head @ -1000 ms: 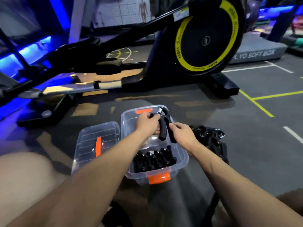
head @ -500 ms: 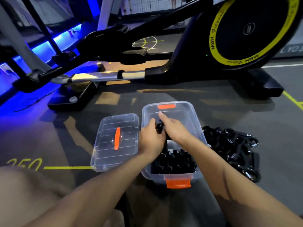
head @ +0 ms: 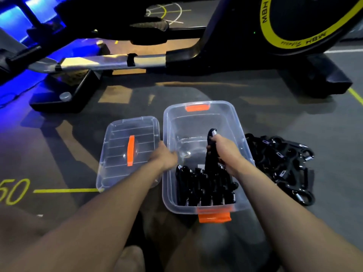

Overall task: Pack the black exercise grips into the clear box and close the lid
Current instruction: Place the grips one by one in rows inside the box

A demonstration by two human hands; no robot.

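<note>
Your right hand (head: pixel 225 152) is clenched around one black exercise grip (head: pixel 211 152), holding it upright inside the clear box (head: pixel 243 146) with its spring end poking up above your knuckles. You hold it vertical, it seems, so it can slot in on end beside the row of packed grips (head: pixel 204 189) standing against the near wall; that orientation packs them tightly and leaves the far half of the box free.

Your left hand (head: pixel 164 156) sits at the box's left rim, fingers curled over the edge, apparently steadying the light plastic container so it doesn't slide on the floor while you press the grip down. How firmly it grips the rim I cannot tell.

Just beside the box on its left, the lid (head: pixel 129 150) lies flat on the floor with its orange handle up, close enough to pick up without shifting. On the other side, touching or nearly touching the right wall, the pile of loose grips (head: pixel 284 165) waits within your right hand's reach.

By my judgement you are mid-task: one row is in, many remain outside, and the lid is not yet on. Behind it all stands an exercise machine (head: pixel 216 46).
</note>
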